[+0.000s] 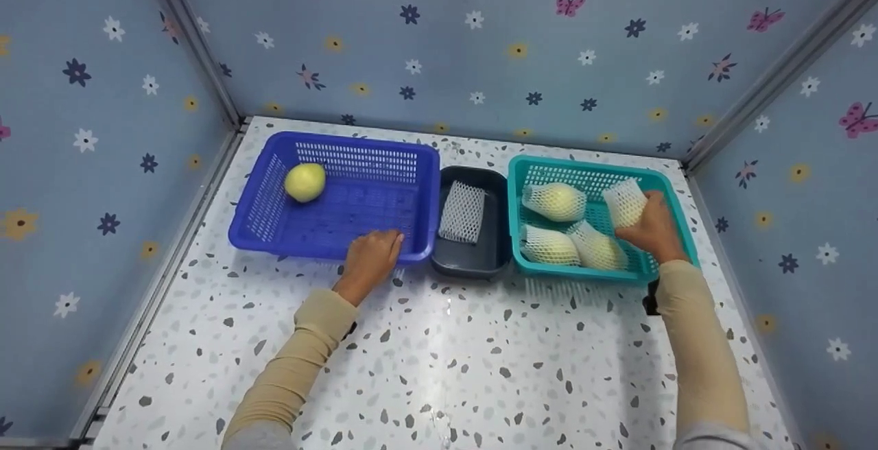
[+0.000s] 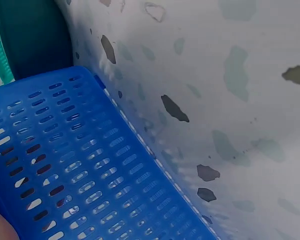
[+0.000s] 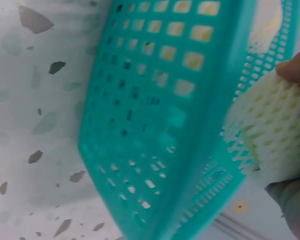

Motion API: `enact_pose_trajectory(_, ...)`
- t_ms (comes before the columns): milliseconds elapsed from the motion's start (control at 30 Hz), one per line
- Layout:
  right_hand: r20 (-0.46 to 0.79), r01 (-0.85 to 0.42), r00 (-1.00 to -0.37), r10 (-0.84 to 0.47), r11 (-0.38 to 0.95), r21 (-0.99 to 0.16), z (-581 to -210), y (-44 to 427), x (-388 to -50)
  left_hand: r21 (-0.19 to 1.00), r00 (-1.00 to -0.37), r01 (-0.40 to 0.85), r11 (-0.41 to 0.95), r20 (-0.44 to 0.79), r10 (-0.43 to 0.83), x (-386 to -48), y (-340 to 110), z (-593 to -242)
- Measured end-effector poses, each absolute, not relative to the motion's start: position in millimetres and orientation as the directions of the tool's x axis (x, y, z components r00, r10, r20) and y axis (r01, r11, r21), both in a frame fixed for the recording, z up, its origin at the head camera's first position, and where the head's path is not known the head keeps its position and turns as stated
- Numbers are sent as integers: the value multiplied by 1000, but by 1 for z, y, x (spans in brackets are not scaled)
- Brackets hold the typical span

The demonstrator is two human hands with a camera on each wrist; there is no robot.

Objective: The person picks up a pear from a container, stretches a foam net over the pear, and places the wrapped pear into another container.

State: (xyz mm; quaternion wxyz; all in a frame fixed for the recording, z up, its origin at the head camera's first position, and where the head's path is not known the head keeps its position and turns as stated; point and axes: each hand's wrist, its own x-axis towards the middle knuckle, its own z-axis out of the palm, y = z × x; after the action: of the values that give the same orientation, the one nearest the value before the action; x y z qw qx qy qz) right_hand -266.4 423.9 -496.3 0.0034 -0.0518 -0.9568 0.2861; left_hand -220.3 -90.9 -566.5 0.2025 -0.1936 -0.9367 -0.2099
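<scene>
My right hand [image 1: 655, 229] grips a pale yellow fruit in a white foam net [image 1: 625, 204] over the right part of the teal basket [image 1: 587, 272]. In the right wrist view, finger and thumb pinch the netted fruit [image 3: 275, 130] beside the basket wall [image 3: 155, 115]. Three other netted fruits [image 1: 557, 202] lie in that basket. My left hand [image 1: 371, 258] rests on the front rim of the blue basket [image 1: 322, 252], its fingers curled at the edge. A bare yellow-green fruit [image 1: 305, 182] sits in the blue basket's left part.
Between the baskets stands a dark grey tray [image 1: 472, 270] with an empty white foam net [image 1: 463, 212] in it. Patterned walls [image 1: 473, 45] enclose the speckled white table [image 1: 466, 354] at the back and both sides.
</scene>
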Motion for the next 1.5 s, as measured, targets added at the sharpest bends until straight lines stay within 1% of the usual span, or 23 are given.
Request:
enact_pose_trajectory(133,-88,153,-988,126,849,-505,-508,431,-270,266,-839,456,849,447,311,-221,-92,-569)
enact_pose_trajectory(300,-95,162,-987,133,879,-448,-518,436,-271,246,-835,467,849,438,332,-221,-92,-570)
enact_pose_trajectory(467,-125,192,-980,153,888,-418,-523,439,-272,249,-847,452,857,421,324,-220,-92,-571)
enact_pose_trajectory(633,-174,247,-966,189,870,-427,-525,440,-274,265,-862,434,861,400,312,-219,-91,-570)
enact_pose_trajectory(767,-233,305,-948,218,834,-460,-528,442,-276,272,-871,421,865,388,302,-217,-91,-569)
enact_pose_trajectory(1000,-310,324,-932,186,810,-489,-535,447,-281,255,-861,417,872,418,289,-217,-90,-570)
enact_pose_trajectory(1133,-350,354,-917,192,797,-489,-539,449,-279,267,-864,416,869,415,286,-216,-90,-572)
enact_pose_trajectory(1333,-329,331,-926,185,816,-474,-539,446,-276,246,-853,417,875,438,284,-217,-90,-573)
enact_pose_trajectory(1500,-293,319,-935,201,838,-442,-530,438,-276,244,-843,435,867,448,297,-218,-92,-573)
